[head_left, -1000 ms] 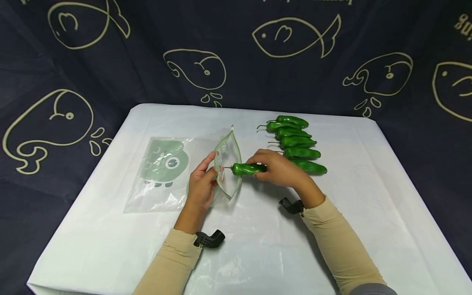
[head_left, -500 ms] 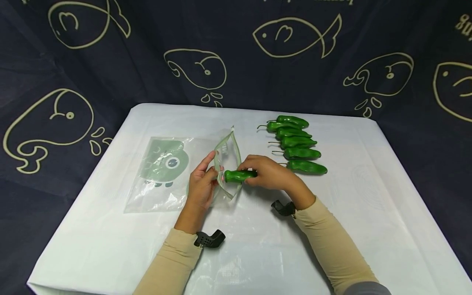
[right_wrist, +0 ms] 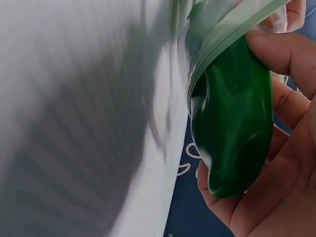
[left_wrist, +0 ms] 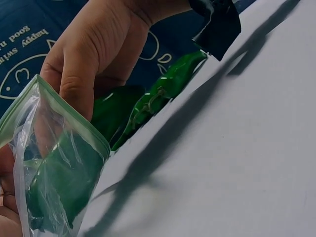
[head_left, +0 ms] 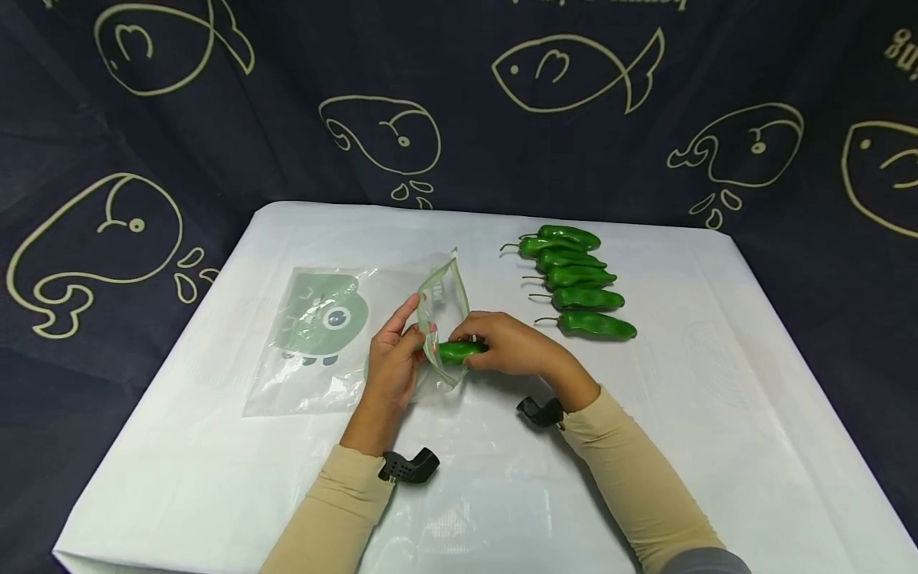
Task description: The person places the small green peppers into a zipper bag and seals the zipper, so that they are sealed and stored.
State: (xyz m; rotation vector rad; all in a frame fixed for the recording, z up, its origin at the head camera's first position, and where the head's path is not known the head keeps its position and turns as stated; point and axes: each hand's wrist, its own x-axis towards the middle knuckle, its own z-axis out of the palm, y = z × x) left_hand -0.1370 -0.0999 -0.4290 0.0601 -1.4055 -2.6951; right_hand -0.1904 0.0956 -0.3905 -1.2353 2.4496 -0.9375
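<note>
A clear zip bag [head_left: 308, 391] with a green cartoon print lies flat, its mouth raised and spread apart. My left hand [head_left: 392, 359] pinches the near side of that mouth. Between thumb and fingers, my right hand [head_left: 512, 344] grips a green pepper [head_left: 459, 351], which passes stem end first through the bag's opening. In the right wrist view the blunt end of the pepper [right_wrist: 237, 133] still sticks out past the green zip strip. Seen from the left wrist, its front part shows through the clear plastic, and the right hand's thumb [left_wrist: 76, 89] lies along the bag's rim.
Several more green peppers [head_left: 584, 277] lie in a column at the back right of the white-covered table [head_left: 717, 359], stems pointing left. A dark blue cloth [head_left: 459, 143] with fish and whale drawings hangs behind the table.
My right hand has moved left and slightly toward me, carrying the pepper from the bag's mouth to partly inside it. The left hand has stayed almost still.
</note>
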